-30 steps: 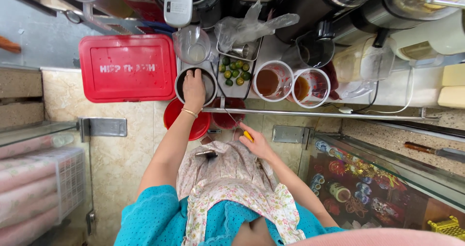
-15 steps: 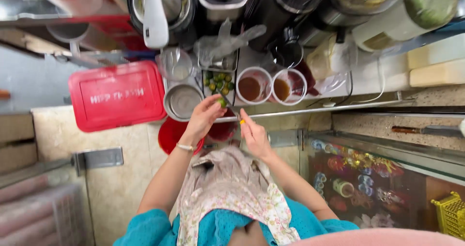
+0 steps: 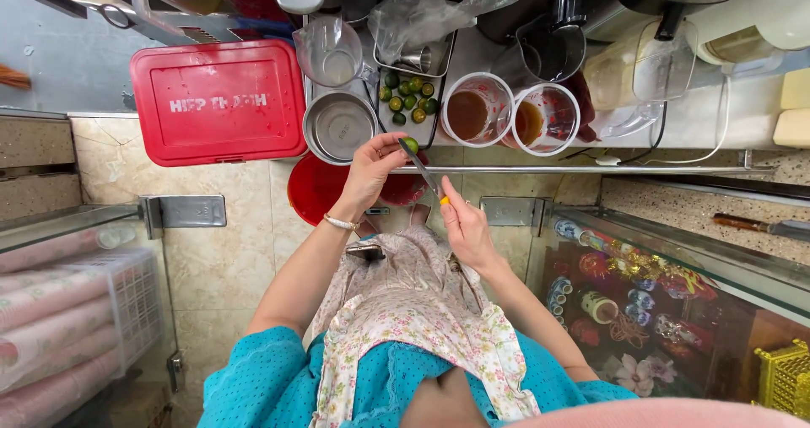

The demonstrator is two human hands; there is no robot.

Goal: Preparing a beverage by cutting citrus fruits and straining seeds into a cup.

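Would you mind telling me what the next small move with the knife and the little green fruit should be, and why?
Probably draw the yellow-handled knife through the small green citrus fruit. The left hand pinches the fruit at its fingertips, the right hand grips the handle, and the blade tip already meets the fruit, beside the round steel bowl.

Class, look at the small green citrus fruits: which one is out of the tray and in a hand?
The small green citrus fruit pinched in the left hand, against the knife blade; the others lie in the metal tray.
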